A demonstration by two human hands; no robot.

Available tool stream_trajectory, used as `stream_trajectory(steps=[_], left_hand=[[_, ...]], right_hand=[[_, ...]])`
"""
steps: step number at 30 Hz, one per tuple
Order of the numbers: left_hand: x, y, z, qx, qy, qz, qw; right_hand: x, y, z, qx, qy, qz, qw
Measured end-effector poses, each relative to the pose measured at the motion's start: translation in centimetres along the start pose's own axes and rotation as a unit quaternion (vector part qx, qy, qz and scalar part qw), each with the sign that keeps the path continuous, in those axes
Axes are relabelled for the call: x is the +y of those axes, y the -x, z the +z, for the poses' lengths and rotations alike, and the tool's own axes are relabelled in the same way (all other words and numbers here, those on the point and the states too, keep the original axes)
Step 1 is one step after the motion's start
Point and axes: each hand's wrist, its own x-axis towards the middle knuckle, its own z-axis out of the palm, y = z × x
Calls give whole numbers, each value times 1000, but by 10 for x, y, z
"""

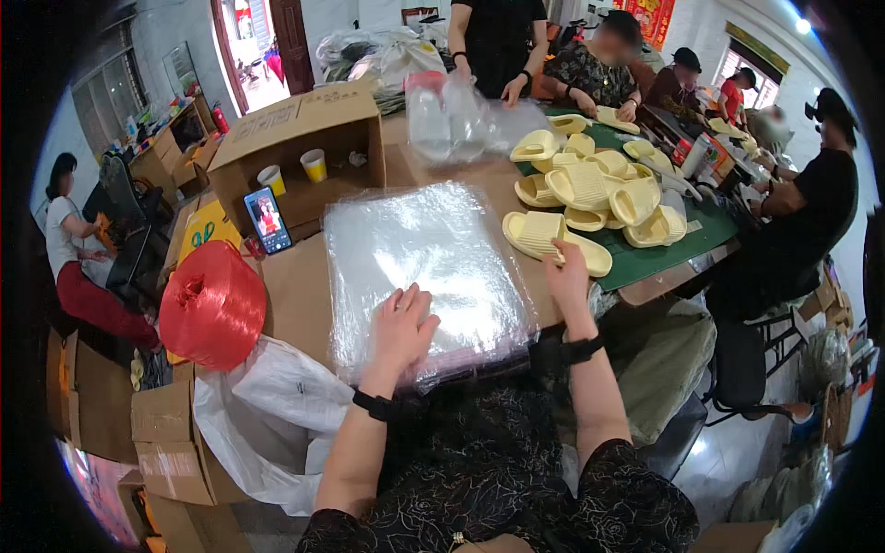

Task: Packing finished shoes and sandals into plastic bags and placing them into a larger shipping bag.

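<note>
A thick stack of clear plastic bags [415, 249] lies on the table in front of me. My left hand [404, 327] rests on its near part, fingers stretched out on the top bag. To the right, my right hand [567, 275] has its fingers closed on the near edge of a pale yellow slipper [535, 232]. That slipper lies against another yellow slipper, whose end shows right of my fingers. Beyond it, several more yellow slippers [590, 184] are heaped on a green mat [696, 241].
An open cardboard box [295, 124] holds two paper cups [313, 166], with a phone [267, 221] propped at its front. A red twine roll [214, 304] stands at left. Across the table, a person [498, 46] handles plastic bags; others sit around the far right.
</note>
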Motion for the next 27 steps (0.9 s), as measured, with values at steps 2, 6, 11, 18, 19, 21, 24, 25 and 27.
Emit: stream_trajectory(steps=[2,6,11,18,19,21,24,25,27], left_hand=[[8,5,1,26,-14,-41,999],[6,10,-5,37,2,-48,998],[8,9,-4,51,-15,-33,998],[2,14,5,71,21,-42,996],[1,14,6,72,21,-46,996],[1,14,6,74,34,-42,996],[2,13,2,61,31,-48,996],[2,14,3,60,31,-51,996],[3,13,2,63,18,-42,997]], right_hand=[[32,-18,8,-4,61,44,997],[34,-38,20,-163,209,151,952],[33,-71,27,-101,-56,159,980],[-71,-107,-18,-51,-444,248,860],[-73,-109,-22,-75,-451,214,864],[-85,-112,-33,-89,-408,156,895],[-115,-118,-44,-71,-433,88,894],[-130,-118,-48,-67,-467,81,878],[-142,-128,-55,-49,-454,69,887]])
